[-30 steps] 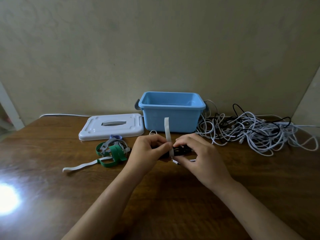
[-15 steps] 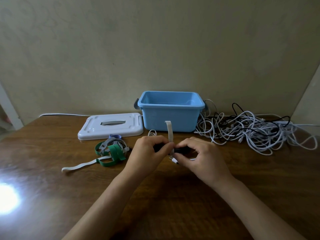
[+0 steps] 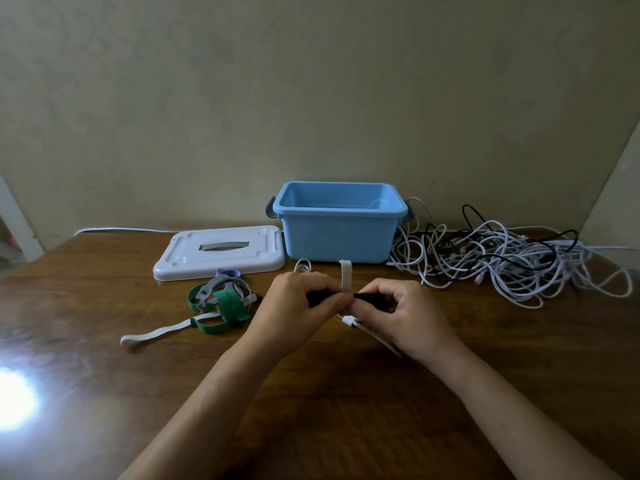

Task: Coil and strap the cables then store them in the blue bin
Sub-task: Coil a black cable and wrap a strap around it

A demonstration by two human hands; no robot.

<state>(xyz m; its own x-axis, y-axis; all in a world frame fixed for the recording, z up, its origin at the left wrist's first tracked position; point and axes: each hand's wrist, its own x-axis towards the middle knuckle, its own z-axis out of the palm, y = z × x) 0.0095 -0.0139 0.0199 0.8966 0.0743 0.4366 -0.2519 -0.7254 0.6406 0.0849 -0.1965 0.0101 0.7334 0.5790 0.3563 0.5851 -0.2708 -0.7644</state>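
Before the blue bin (image 3: 337,237), both hands (image 3: 304,303) pinched a limp, light black cable bundle (image 3: 370,298) beside its soft strap (image 3: 345,277).

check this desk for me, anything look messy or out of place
Yes. A big tangle of white and black cables sprawls loose to the right of the blue bin, uncoiled. The bin's white lid lies off, flat to its left, and loose straps sit heaped in front of the lid. Nothing looks damaged.
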